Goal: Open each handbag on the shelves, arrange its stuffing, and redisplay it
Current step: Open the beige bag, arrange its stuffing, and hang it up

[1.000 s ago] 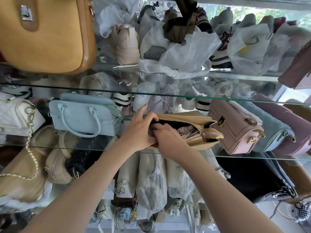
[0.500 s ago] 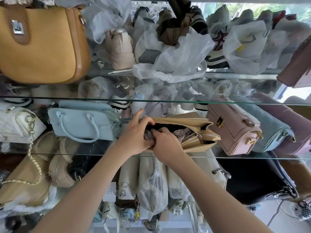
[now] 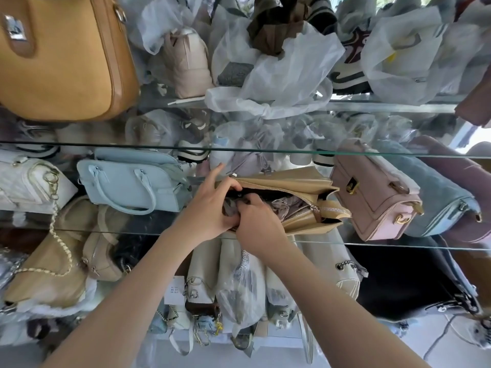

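Both hands work at the mouth of the tan bag [image 3: 292,197], which lies unzipped on the middle glass shelf [image 3: 398,244] between the blue bag [image 3: 132,179] and the pink bag [image 3: 372,192]. Left hand [image 3: 210,205] curls over the near-left rim, thumb and fingers hooked on the edge to hold it wide, forefinger raised. Right hand [image 3: 259,224] is bunched, its fingertips pressed into the crumpled stuffing [image 3: 285,205] inside; whether it pinches the paper or only pushes it I cannot tell. This looks like the stuffing step, midway on this bag. Next would call for tucking the paper evenly below the zip [image 3: 305,208], then closing the bag and standing it upright between its neighbours.
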